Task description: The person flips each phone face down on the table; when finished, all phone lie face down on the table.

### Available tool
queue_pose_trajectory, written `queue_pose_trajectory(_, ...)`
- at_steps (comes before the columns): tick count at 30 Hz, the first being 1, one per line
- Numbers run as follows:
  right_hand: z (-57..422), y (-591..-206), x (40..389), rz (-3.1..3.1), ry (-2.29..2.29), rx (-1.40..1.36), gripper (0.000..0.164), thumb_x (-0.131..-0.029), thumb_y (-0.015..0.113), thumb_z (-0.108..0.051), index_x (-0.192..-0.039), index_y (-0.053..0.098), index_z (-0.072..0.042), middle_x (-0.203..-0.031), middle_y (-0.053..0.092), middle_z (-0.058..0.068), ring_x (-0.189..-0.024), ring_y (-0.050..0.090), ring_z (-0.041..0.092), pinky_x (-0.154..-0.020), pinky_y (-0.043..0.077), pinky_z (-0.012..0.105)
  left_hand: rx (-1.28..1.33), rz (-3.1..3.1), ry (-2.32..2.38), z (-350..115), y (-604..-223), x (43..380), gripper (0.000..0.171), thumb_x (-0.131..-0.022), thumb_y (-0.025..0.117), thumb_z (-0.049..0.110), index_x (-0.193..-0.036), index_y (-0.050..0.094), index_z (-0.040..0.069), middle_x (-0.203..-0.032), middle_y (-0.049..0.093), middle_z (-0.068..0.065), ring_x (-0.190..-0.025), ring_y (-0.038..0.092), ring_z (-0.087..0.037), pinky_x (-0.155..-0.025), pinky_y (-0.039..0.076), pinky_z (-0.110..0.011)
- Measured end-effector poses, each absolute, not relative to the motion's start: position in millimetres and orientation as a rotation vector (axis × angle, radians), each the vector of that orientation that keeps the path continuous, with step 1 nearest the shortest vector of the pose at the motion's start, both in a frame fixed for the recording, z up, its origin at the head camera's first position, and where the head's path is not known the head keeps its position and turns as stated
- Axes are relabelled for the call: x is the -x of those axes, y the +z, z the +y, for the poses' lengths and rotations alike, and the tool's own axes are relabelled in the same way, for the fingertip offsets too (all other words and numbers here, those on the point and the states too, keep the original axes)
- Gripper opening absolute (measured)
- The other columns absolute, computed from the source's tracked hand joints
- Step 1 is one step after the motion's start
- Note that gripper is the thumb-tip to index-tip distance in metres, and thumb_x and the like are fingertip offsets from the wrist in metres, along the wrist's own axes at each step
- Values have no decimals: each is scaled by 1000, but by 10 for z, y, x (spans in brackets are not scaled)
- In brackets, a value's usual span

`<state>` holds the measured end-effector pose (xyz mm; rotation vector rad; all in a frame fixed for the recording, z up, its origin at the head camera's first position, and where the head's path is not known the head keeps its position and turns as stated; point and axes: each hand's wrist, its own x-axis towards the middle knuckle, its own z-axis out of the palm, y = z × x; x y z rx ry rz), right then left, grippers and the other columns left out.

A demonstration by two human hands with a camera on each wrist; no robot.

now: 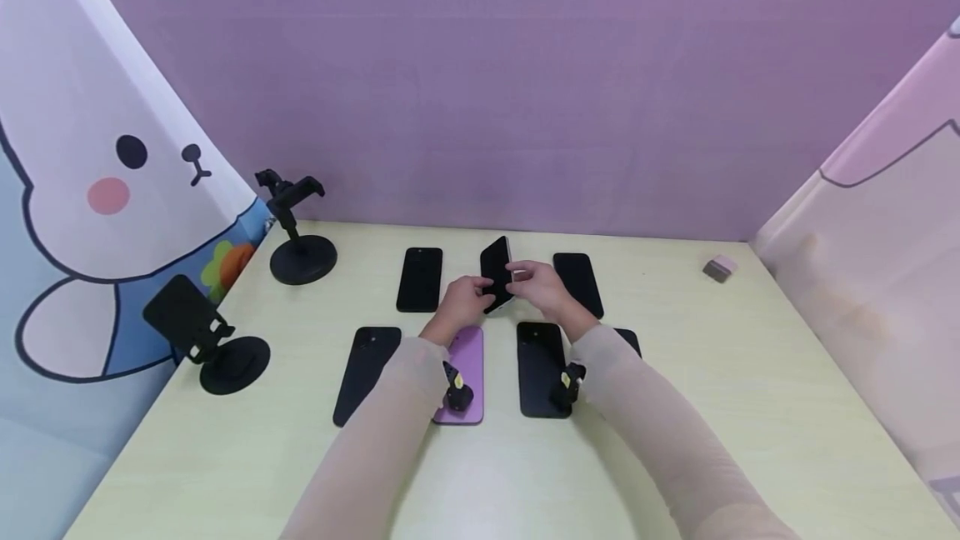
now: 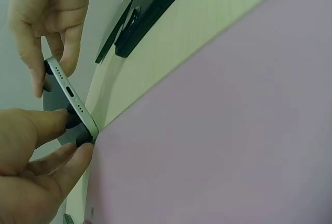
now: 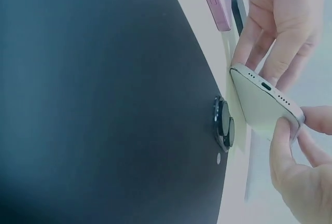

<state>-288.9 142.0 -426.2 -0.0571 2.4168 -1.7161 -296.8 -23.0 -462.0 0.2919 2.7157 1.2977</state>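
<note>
Both hands hold a phone (image 1: pixel 495 267) with a black screen and a pale back, tilted up on its side in the middle of the back row. My left hand (image 1: pixel 465 304) pinches its lower left part by the screen. On the other side, the fingers and thumb of my right hand (image 1: pixel 543 286) grip the right edge. The charging-port edge (image 3: pixel 266 86) faces me in both wrist views. Under my left wrist lies a purple phone (image 1: pixel 470 357), partly covered by the sleeve. A black phone (image 1: pixel 536 361) lies by my right wrist, camera side up.
Black phones lie back left (image 1: pixel 420 280) and back right (image 1: pixel 578 283). A dark phone (image 1: pixel 366 369) is front left; another (image 1: pixel 630 342) shows beside the right sleeve. Two black stands (image 1: pixel 302 259) (image 1: pixel 234 365) occupy the left side. A small block (image 1: pixel 720 267) sits far right.
</note>
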Motion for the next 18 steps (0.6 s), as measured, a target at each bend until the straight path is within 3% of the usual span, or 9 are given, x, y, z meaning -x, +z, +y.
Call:
queue_pose_trajectory(14, 1429, -4343, 2916, 2292, -1941, 18, 36, -97, 55, 2, -132, 54, 9, -118, 57, 24, -100, 61, 28, -87, 52, 34, -348, 2672, 1566, -169, -4546, 2909, 32, -93, 66, 11, -125, 66, 3, -118, 66, -13, -104, 64, -29, -81, 53, -34)
queue_pose_trajectory(18, 1424, -4356, 2912, 2248, -2028, 15, 33, -97, 53, 5, -129, 55, 11, -115, 58, 24, -99, 62, 26, -85, 53, 33, -348, 2589, 1709, -151, -4560, 2911, 31, -94, 65, 10, -125, 66, 3, -115, 67, -14, -101, 66, -27, -72, 55, -30)
